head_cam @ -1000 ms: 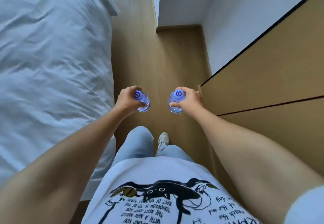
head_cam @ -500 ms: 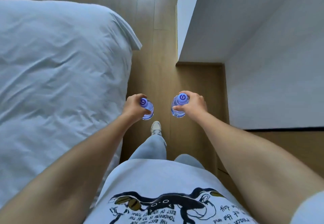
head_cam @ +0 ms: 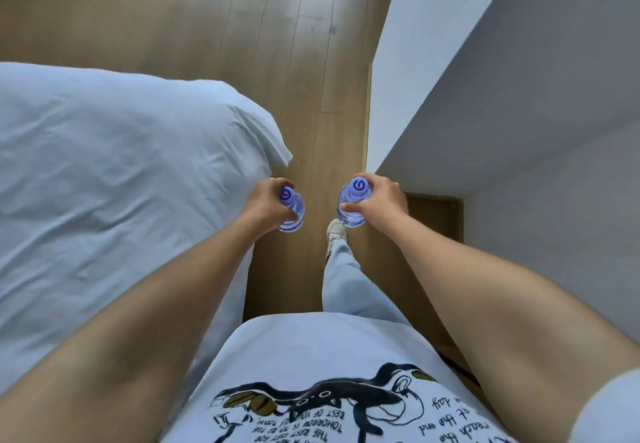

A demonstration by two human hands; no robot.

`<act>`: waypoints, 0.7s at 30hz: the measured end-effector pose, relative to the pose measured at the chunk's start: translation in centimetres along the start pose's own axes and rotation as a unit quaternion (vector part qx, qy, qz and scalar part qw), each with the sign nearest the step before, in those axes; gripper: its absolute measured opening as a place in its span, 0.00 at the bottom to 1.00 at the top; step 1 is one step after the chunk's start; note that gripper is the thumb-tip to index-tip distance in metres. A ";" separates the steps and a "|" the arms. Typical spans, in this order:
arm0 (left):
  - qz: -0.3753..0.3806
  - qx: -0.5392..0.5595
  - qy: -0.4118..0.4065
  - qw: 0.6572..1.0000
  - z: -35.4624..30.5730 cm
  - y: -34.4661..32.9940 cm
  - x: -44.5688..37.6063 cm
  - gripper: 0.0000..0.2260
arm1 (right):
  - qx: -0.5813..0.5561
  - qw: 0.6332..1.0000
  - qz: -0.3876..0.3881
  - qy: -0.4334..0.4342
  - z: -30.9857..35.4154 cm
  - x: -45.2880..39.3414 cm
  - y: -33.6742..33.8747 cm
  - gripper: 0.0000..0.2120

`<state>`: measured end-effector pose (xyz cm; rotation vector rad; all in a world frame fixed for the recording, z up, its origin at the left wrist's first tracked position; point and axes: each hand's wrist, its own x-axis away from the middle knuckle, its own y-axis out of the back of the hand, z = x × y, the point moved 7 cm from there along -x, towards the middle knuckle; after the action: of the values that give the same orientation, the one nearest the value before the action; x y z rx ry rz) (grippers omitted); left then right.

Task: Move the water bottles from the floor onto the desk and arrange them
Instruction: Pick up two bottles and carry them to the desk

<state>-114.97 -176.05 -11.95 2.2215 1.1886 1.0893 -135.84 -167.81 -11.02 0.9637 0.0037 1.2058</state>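
I hold two clear water bottles with purple caps upright in front of me, seen from above. My left hand (head_cam: 265, 204) grips the left bottle (head_cam: 292, 207) near its neck. My right hand (head_cam: 377, 200) grips the right bottle (head_cam: 354, 204) the same way. Both bottles hang above the wooden floor (head_cam: 311, 96), about a hand's width apart. No desk is in view.
A bed with white bedding (head_cam: 121, 182) fills the left side, its corner close to my left hand. A white wall corner (head_cam: 450, 96) juts in on the right. A narrow strip of floor runs between them. My leg and shoe (head_cam: 336, 231) step forward below the bottles.
I have walked forward along the gap: the wooden cabinet on the right has dropped out of view, the bed's corner and wall corner have come nearer. Both hands keep their bottles.
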 end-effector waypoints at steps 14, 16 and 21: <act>-0.048 0.059 0.065 0.995 -6.3 10.5 -20.6 0.27 | 0.042 0.996 0.051 0.068 14.1 -24.5 5.0 0.25; -0.051 0.056 0.069 0.995 -6.7 12.4 -24.4 0.27 | 0.037 0.995 0.055 0.072 16.3 -28.2 4.9 0.24; -0.023 0.042 0.065 0.997 -7.6 17.6 -35.7 0.25 | 0.031 0.996 0.060 0.057 22.4 -38.3 5.1 0.23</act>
<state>-123.83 -215.55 -11.97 2.2008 1.3572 1.2025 -144.67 -211.58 -12.04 0.9599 0.0755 1.3760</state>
